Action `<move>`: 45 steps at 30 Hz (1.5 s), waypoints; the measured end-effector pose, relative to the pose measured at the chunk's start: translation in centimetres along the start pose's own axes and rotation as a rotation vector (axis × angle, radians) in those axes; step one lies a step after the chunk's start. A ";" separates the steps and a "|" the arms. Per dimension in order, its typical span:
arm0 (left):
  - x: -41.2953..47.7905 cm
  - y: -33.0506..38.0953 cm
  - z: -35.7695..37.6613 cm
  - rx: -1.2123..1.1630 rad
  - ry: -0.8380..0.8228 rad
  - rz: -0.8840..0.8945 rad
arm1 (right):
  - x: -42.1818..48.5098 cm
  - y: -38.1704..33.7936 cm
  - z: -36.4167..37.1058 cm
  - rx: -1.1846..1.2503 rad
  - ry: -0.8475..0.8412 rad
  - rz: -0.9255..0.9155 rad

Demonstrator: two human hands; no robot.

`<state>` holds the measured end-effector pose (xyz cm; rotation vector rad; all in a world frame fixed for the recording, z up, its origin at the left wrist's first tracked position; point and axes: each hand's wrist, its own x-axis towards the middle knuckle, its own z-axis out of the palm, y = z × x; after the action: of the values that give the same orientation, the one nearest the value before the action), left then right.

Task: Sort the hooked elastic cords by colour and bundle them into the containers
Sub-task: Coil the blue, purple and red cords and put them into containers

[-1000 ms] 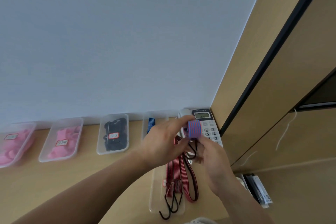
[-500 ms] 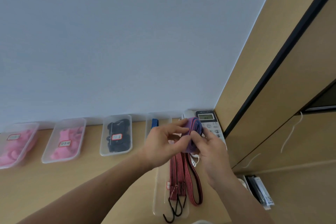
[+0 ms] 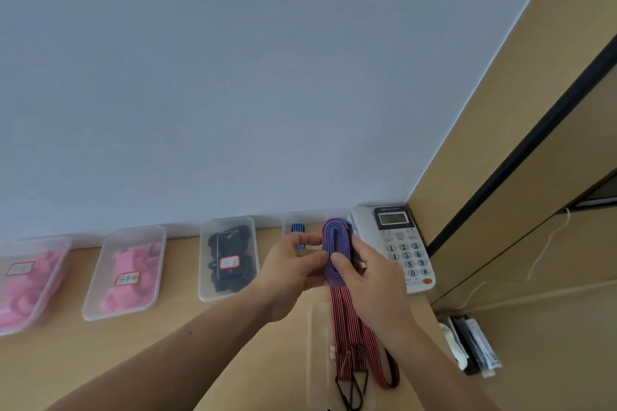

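A: Where is the piece in hand?

B: Up in both hands, above the wooden desk [image 3: 160,354]. It is the coiled cord [image 3: 336,240] — flat elastic, striped blue and red, wound into a long narrow oval and held on edge.

A: And the hands themselves?

B: The left hand [image 3: 290,272] grips the coil's left flank with curled fingers. The right hand [image 3: 374,280] clasps the other side, its thumb laid across the near part of the winding. Both forearms reach forward and meet at the coil, so neither hand is free.

A: Which way does the oval run?

B: Away from the person: the near end sits low between the palms and the far end points at the wall. I cannot make out its hooks.

A: So where does it go?

B: My guess is the clear plastic container [image 3: 289,219] against the wall, which holds a short blue-and-black striped cord [image 3: 297,229]. It lies just beyond the hands, a little left of the coil, so the left hand is nearer. A short forward reach should do, with hardly any turning.

A: And the red ones?

B: The red-and-black striped cords [image 3: 345,320] lie lengthwise in a shallow clear tray [image 3: 316,344] below the wrists, with black wire hooks [image 3: 350,390] at the near end. Whether blue-and-red belongs with blue is a judgement call.

A: Any hazard?

B: Releasing one hand may let the elastic spring loose.
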<state>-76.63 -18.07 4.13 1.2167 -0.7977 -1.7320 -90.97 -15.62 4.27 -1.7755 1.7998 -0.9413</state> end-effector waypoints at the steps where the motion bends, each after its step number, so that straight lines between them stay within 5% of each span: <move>1: 0.1 -0.1 -0.3 -0.006 0.001 -0.004 | 0.0 0.0 0.4 -0.067 -0.033 -0.016; 8: 2.0 -1.7 -2.1 0.149 0.007 -0.048 | 1.3 0.1 2.3 -0.196 -0.120 0.040; 12: 4.2 -1.7 -3.0 0.800 -0.092 0.149 | 2.9 1.2 3.1 -0.228 -0.159 0.098; 17: 7.7 -2.0 -4.1 1.516 -0.012 0.372 | 6.7 2.7 4.6 -0.348 -0.236 0.068; 21: 10.8 -2.8 -5.5 1.859 -0.111 0.435 | 9.7 3.8 6.6 -0.467 -0.284 -0.053; 31: 14.0 -4.3 -6.3 1.889 -0.056 0.576 | 12.0 6.6 11.7 -0.607 -0.401 -0.080; 45: 14.6 -4.3 -7.5 1.797 -0.057 0.589 | 11.3 7.3 11.4 -0.838 -0.351 -0.264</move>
<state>-73.13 -29.58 -7.90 1.5771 -2.6143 -0.1954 -88.57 -29.04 -6.98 -2.5092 1.8740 0.1252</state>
